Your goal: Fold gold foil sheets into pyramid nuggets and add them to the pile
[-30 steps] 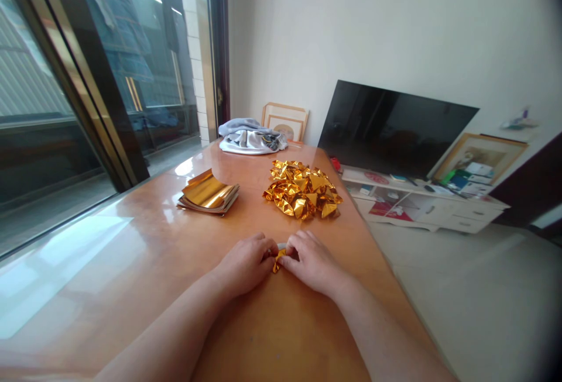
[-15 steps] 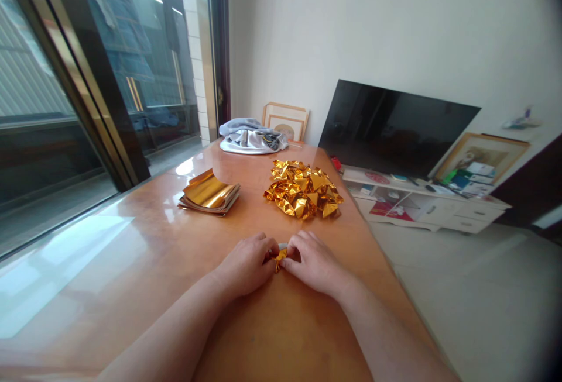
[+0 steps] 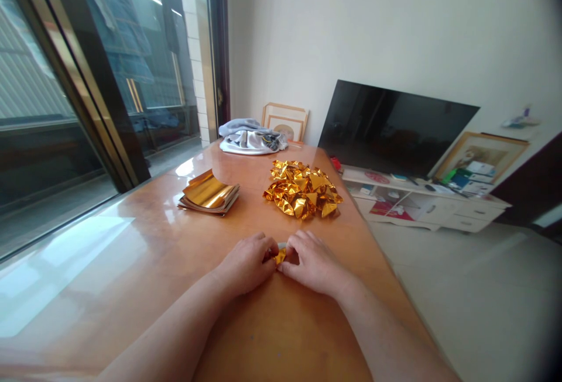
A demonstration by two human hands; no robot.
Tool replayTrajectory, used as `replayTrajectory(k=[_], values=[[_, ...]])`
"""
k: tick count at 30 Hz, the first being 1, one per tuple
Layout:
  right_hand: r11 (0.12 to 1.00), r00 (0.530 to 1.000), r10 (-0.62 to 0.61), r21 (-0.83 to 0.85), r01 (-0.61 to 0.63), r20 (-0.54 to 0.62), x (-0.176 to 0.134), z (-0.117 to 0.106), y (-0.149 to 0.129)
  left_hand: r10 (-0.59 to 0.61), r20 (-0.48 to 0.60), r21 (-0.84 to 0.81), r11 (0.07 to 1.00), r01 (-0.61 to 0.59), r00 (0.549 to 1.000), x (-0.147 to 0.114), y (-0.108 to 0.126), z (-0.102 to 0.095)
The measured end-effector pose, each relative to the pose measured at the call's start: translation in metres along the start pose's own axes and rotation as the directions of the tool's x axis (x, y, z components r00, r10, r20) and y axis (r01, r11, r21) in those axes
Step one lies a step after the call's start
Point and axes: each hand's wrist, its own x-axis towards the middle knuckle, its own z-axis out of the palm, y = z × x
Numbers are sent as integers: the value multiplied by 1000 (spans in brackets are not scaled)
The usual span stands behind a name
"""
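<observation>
Between my fingertips is a small piece of gold foil paper (image 3: 280,255), partly hidden by both hands, with a pale edge showing at its far side. My left hand (image 3: 251,262) pinches it from the left, thumb and fingers closed. From the right, my right hand (image 3: 312,262) grips it between thumb and bent fingers. Beyond my left hand lies a stack of gold foil paper sheets (image 3: 209,192), the top one curling up. A heap of folded gold foil pieces (image 3: 302,190) sits past my right hand.
The glossy wooden table (image 3: 167,265) stretches away from me. Folded clothes (image 3: 251,136) lie at its far end, with picture frames (image 3: 285,120) behind. A glass sliding door (image 3: 65,107) stands left; a television (image 3: 395,127) and a white cabinet (image 3: 439,209) are at right.
My fingers have shifted very slightly on the gold foil paper, and its visible part is a bit more compact. The stack and the heap have not moved.
</observation>
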Motion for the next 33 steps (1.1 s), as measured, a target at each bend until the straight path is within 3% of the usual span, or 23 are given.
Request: replayTrajectory(k=[22,33], values=[[999,999,43,24,-42,-15,-1,2,0,8,3,13,1000,-8,1000,0,2,-3],[974,979,193,133,-183,-66,10,12,13,12,-7,4,1000,-12,1000,1,-1,1]])
